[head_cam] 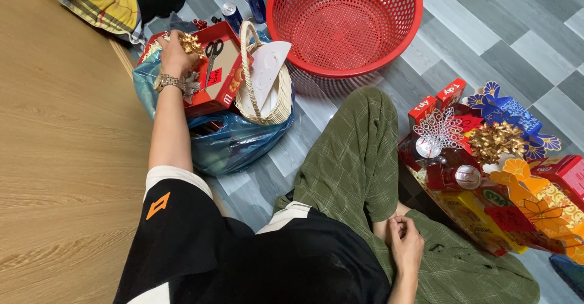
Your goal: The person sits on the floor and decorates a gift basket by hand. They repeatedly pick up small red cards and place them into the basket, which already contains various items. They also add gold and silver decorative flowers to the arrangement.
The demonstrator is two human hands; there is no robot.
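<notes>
The left hand [176, 51] is stretched out to the red box [213, 67] that sits on top of a blue plastic bag [234, 143], and its fingers are closed around a gold ribbon bow [191, 44] right at the box's near corner, with a silvery bow [193, 85] just under the wrist by the watch [168, 82]. A pair of scissors [213, 51] lies inside the box, close beside the hand, and a wicker basket [263, 76] with a white card in it leans against the box's right side. The right hand [404, 240] rests on the lap over the green checked trousers [353, 158], fingers curled loosely; whether it pinches anything small cannot be told from here. Off to the right stands a decorated gift hamper [493, 176] stacked with red boxes, cans, a gold bow and paper flowers, well apart from the left hand, and a red plastic basket [395, 42] sits on the grey floor beyond the knee, with blue cans [243, 3] near it. To handle the bow well, I would judge a light grip best: hold it by its base rather than crushing the loops, lift it straight up clear of the box edge, and keep the fingers away from the scissors' blades. The box looks unsteady on the soft bag, so pressing down on it would likely tip it toward the wicker basket.
</notes>
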